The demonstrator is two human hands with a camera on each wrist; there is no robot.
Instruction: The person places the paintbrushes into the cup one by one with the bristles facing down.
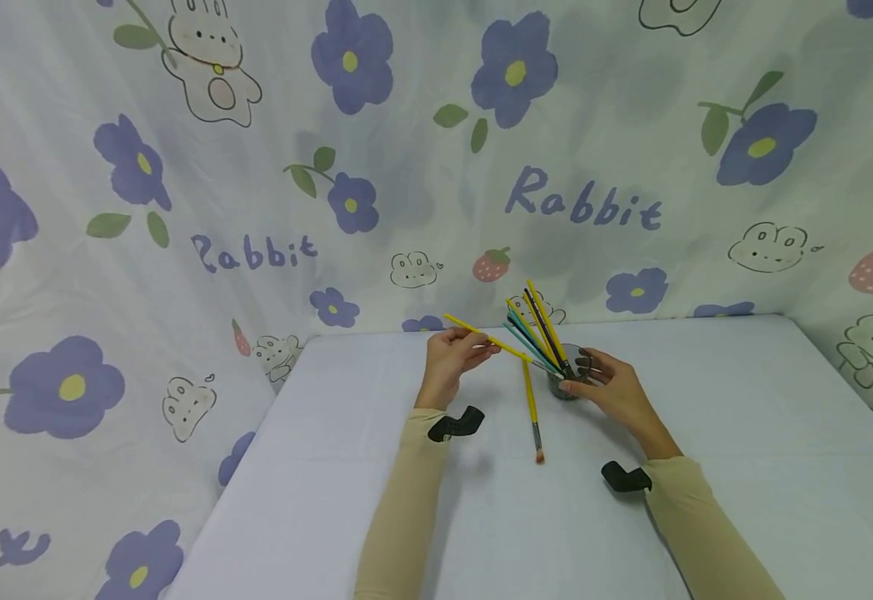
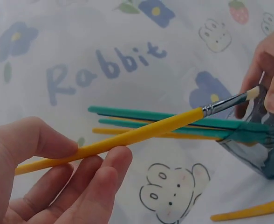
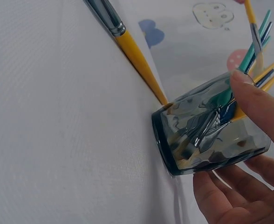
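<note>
My left hand pinches a yellow paintbrush by its handle between thumb and fingers. The brush's pale bristles point right, close to the rim of a clear grey cup. Around that cup curl the thumb and fingers of my right hand. Several paintbrushes with green, dark blue and yellow handles lean in the cup, bristles down, as the right wrist view shows through its wall. A second yellow paintbrush lies on the table left of the cup, brown bristles toward me.
A white cloth covers the table. Behind it hangs a curtain printed with flowers, rabbits and strawberries, near the cup at the table's back edge. A black mount sits on each wrist over the beige sleeves.
</note>
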